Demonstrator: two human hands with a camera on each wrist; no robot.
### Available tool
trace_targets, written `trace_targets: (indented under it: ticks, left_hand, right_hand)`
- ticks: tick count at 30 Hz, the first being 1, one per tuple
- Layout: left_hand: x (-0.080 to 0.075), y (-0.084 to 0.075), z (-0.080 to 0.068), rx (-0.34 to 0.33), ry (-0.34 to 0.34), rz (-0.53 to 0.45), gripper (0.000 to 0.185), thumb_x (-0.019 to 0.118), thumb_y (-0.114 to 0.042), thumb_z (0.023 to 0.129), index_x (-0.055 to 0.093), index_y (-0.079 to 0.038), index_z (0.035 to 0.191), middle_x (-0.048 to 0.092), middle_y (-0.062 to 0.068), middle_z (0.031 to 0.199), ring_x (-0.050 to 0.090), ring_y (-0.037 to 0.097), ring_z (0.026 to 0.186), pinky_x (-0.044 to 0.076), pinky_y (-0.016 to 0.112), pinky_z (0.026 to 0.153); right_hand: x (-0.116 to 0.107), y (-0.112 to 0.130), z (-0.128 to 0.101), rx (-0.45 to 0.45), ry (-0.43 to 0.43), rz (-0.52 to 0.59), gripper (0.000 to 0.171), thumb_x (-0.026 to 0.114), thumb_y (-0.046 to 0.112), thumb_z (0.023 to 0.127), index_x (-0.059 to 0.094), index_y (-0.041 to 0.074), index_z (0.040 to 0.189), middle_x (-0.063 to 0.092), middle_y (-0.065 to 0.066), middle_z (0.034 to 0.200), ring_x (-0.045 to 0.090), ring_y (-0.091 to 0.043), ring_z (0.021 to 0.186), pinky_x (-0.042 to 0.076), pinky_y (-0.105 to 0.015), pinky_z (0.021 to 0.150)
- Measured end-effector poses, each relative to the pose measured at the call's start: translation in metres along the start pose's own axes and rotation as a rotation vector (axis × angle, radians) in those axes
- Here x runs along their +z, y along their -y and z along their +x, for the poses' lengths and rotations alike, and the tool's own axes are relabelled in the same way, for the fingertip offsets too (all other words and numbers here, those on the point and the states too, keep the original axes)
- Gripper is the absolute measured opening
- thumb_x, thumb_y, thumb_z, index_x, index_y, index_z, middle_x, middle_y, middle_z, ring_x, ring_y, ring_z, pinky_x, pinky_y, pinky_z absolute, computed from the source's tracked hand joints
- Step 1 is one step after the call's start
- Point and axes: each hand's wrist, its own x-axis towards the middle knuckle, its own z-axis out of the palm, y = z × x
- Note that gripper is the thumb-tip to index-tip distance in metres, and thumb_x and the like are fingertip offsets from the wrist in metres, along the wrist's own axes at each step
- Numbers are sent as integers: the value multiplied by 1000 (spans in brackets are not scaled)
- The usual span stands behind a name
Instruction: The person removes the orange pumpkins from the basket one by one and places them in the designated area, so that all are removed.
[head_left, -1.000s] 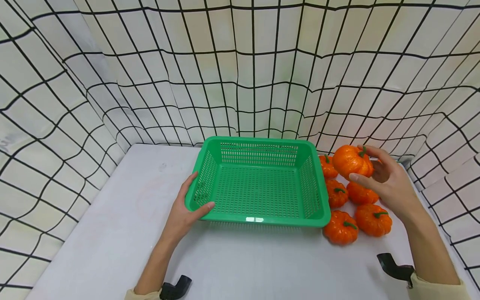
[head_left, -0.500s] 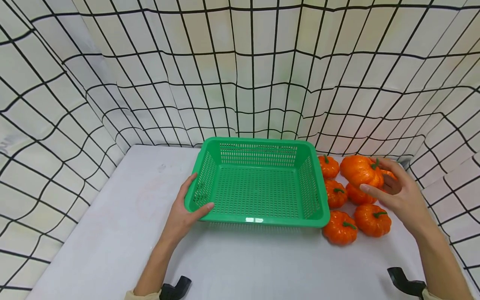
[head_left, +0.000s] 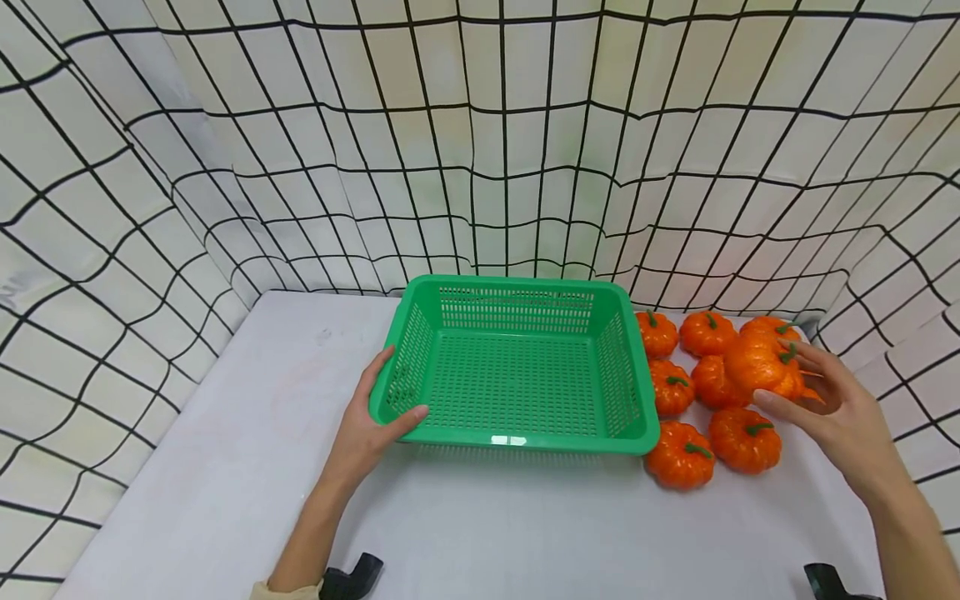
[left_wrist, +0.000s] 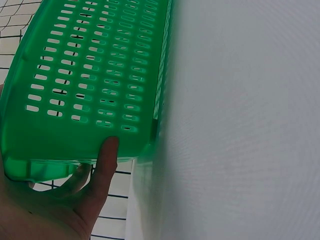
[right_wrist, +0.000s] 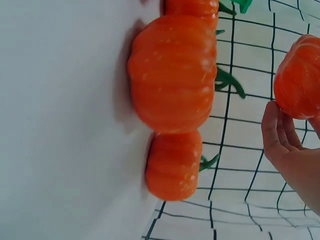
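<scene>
1. Basket (head_left: 517, 367): a green plastic tray with slotted walls, empty, sitting in the middle of the white counter (head_left: 225, 467). It looks light and fairly stiff, and its rolled rim is the natural place to take hold.
2. Left hand (head_left: 367, 433): its fingers are clamped on the basket's near left corner, thumb over the rim and inside, the other fingers against the outer wall.
3. Right hand (head_left: 840, 417): its fingers are curled round a pumpkin (head_left: 757, 367), held just above the pile at the basket's right.
4. Pumpkins: six more small orange ones with green stems lie in a cluster (head_left: 705, 400) just beside the basket's right wall. They look light, ribbed and glossy, probably easiest gripped round the body.
</scene>
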Motion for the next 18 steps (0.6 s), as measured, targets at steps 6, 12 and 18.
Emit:
trace_targets:
  ticks: [6,12,18]
  left_hand:
    - [1,1,0,-4,-2,-3,92,78,-33,90,23,-43,164,23,5,174,25,34,159,27,64,123]
    - [1,0,1,-2,0,4,92,78,-33,90,23,-42,164,23,6,174,24,35,160,26,65,124]
    - [0,0,1,-6,-5,6,92,78,-33,90,23,-42,164,23,6,174,25,34,159,27,64,124]
  right_hand:
    - [-5,-19,-9,25,-64,10,82,76,25,96,31,28,165,39,34,134,40,13,113,37,4,79]
    - [-6,-36,-17,95,-97,-39,84,74,33,98,26,26,166,37,16,157,33,17,110,34,5,77]
    - [-12,-47,-23,137,-86,-55,87,74,35,97,24,26,167,34,13,161,33,20,106,35,4,74]
